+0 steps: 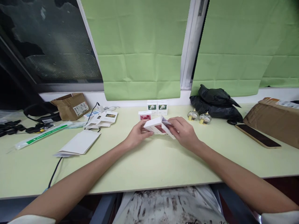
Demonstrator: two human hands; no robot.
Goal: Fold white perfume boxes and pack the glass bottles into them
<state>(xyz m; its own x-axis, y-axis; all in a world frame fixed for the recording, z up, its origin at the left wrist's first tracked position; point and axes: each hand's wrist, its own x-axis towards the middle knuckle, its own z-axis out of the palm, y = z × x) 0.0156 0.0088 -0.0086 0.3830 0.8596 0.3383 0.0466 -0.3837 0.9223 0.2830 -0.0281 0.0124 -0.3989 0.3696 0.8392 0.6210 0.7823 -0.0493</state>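
Note:
A small white carton (153, 125) with a reddish picture on its side lies tilted between my two hands, just above the table. My left hand (137, 134) grips its left end, thumb along the near side. At the other end, the fingers of my right hand (183, 130) are closed on the carton's raised flaps. Whether anything is inside the carton is hidden. Right behind it stands a box with a pink flower picture (145, 115). Farther back, two white boxes with white flower pictures (157, 107) stand side by side.
Two round glass bottles with gold tops (199, 116) stand right of my hands, before black plastic bags (216, 102). A phone (258, 136) and a cardboard box (273, 119) are far right. Flattened cartons (101, 119), white folded card (79, 142) and a brown box (70, 106) are left.

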